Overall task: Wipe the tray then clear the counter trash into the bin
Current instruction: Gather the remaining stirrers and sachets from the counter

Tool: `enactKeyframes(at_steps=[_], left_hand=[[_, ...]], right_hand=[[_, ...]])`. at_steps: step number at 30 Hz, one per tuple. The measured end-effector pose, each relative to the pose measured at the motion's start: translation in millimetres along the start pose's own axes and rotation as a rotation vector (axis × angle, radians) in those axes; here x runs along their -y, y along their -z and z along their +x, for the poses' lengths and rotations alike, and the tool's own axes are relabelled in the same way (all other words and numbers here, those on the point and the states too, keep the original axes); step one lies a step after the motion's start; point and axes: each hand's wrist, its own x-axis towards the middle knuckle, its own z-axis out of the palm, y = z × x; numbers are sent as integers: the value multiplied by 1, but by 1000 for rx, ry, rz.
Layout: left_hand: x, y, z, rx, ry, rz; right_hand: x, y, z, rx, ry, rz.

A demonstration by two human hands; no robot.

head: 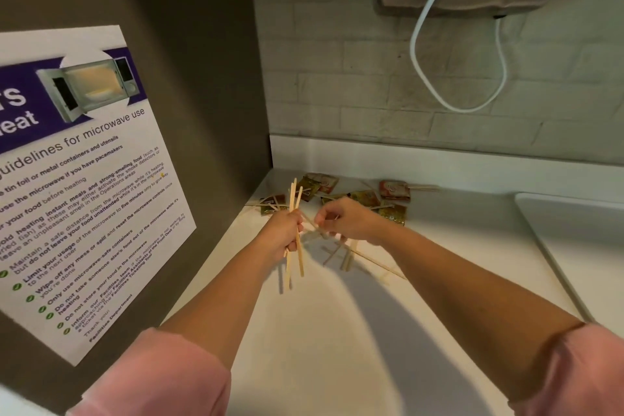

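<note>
My left hand (287, 233) is clenched around a bundle of wooden sticks (294, 192), held upright above the table (320, 331). My right hand (347, 219), just beside it, has its fingers curled and seems to pinch a single stick (312, 223) toward the bundle.

I judge I am in the trash-clearing half of the job. What looks like the tray (580, 240) sits at the right edge of the table, and the part I can see looks clean, though I cannot tell if it was wiped. Left to collect are the loose sticks (337, 255) under my right hand and the sauce packets (393, 191) scattered along the back edge toward the back left corner. The bin is not in view, so nothing has gone into it as far as I can see.

The room is tight. A side panel with a notice (84, 179) walls off the left edge, the tiled wall closes the back, and a white cord (418, 44) hangs above. The near part of the table is open.
</note>
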Motion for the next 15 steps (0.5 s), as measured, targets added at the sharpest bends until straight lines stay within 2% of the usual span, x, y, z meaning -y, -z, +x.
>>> enactKeyframes(at_steps=[3,8,11,15], left_hand=[[2,4,7,4,26,-52],[1,4,17,9,31,-72],[-1,0,20,8,17,-63],[1,0,24,4,8,-56]], right_hand=[[-24,26,0,28,-19,-388],[-60,21,5,282,-120,-698],[-69,12,10,294,-61,-789],[-70,10,15,204,43,-788]])
